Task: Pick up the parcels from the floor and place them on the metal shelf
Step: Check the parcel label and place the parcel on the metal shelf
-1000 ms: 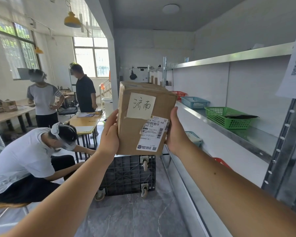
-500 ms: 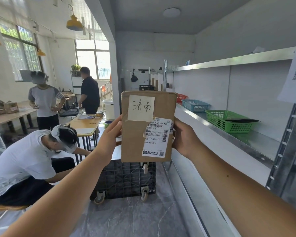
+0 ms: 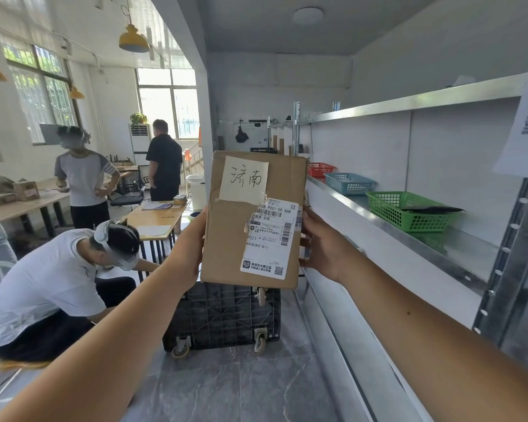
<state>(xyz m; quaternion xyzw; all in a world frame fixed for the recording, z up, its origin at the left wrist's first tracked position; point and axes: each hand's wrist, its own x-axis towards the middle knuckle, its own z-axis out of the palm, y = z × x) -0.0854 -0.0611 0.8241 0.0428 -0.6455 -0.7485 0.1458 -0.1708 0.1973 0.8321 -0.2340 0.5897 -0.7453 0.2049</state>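
Note:
I hold a brown cardboard parcel upright in front of me at chest height. It carries a handwritten paper note at the top and a white shipping label at the lower right. My left hand presses its left edge and my right hand grips its right edge. The metal shelf runs along the wall to my right, its middle level just right of the parcel.
On the shelf stand a green basket, a blue basket and a red basket. An overturned black wheeled dolly stands on the floor ahead. A person crouches at the left; two others stand by tables behind.
The parcel has turned from slightly angled to flat-on toward me and sits a little lower in view. Both hands stay on its sides. The standing person in black has turned away.

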